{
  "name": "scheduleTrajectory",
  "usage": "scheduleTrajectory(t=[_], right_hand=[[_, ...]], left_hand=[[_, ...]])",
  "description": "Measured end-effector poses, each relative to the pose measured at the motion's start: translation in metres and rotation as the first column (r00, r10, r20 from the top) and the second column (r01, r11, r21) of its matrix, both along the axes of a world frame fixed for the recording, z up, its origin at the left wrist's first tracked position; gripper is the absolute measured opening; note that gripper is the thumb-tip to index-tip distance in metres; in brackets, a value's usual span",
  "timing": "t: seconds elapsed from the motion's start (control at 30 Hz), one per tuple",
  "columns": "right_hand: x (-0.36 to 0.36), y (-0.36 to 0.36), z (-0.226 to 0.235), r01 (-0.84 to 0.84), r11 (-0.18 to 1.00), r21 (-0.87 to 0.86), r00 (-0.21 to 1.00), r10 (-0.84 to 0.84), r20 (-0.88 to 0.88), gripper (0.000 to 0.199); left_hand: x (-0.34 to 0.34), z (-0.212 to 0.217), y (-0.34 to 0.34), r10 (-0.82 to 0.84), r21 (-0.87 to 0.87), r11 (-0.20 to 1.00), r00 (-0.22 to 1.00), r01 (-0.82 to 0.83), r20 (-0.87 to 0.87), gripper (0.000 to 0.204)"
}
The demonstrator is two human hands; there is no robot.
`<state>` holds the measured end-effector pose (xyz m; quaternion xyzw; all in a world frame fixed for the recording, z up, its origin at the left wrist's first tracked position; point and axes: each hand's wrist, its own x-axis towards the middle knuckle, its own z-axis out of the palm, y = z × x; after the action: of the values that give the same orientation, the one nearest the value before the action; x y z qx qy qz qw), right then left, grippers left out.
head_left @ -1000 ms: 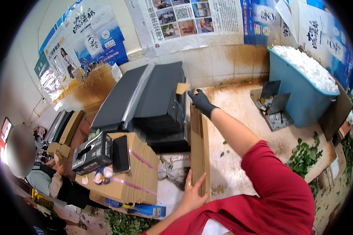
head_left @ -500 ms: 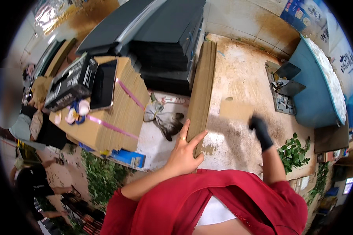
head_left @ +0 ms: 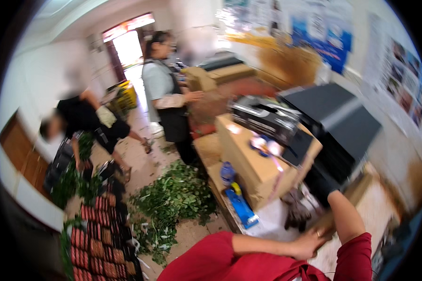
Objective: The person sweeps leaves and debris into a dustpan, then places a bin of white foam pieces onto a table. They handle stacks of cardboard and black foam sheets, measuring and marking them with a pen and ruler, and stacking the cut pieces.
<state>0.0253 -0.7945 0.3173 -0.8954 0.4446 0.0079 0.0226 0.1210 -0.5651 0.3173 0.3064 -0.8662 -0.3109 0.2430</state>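
Note:
My left hand [head_left: 309,244], bare with a ring, lies on the near end of a long stack of brown cardboard [head_left: 325,221], fingers stretched forward. My right hand [head_left: 320,186], in a black glove, reaches across in front of it to the pile of dark sheets [head_left: 337,152]. The glove merges with the dark sheets, so its fingers and anything in them are hidden. Beside my hands lies a crumpled grey-brown glove [head_left: 295,210]. Left of that stands a bundle of cardboard [head_left: 248,164] tied with pink ribbon, bearing a black glove box [head_left: 262,121] and a dark tablet [head_left: 299,147].
A blue packet [head_left: 241,208] and a blue bottle [head_left: 227,173] stand at the table's left edge. Leafy stems [head_left: 173,201] and rows of reddish-brown bundles [head_left: 98,239] cover the floor. One person [head_left: 166,93] stands by a far table; another [head_left: 98,112] bends at the left.
The view has swung left, bringing the floor and both people into fuller sight. My right hand has left the small cardboard piece on the table and crossed to the dark sheets; my left stays on the stack.

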Motion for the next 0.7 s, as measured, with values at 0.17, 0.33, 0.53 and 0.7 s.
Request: scheduleTrajectory(t=[0.17,0.33,0.53,0.7], right_hand=[[0.005,-0.06,-0.131,0.102,0.993,-0.063,0.994,-0.103,-0.02,0.053],[-0.006,-0.051,-0.131,0.19,0.981,-0.046,0.929,-0.194,-0.314,0.035],[0.007,0.009,0.048,0.064,0.997,0.041,0.977,-0.071,0.199,0.027],[-0.176,0.172,0.139,0.694,0.714,-0.088,0.555,-0.454,0.697,0.017]], left_hand=[[0.006,-0.007,-0.007,-0.123,-0.23,0.963,0.988,0.143,0.097,0.056],[-0.024,-0.027,-0.018,-0.144,-0.082,0.983,0.962,0.167,0.232,0.036],[0.032,0.045,-0.015,-0.059,0.336,0.94,0.998,0.057,-0.004,0.045],[0.041,0.047,-0.049,0.006,0.025,1.0,0.999,-0.005,-0.036,0.056]])
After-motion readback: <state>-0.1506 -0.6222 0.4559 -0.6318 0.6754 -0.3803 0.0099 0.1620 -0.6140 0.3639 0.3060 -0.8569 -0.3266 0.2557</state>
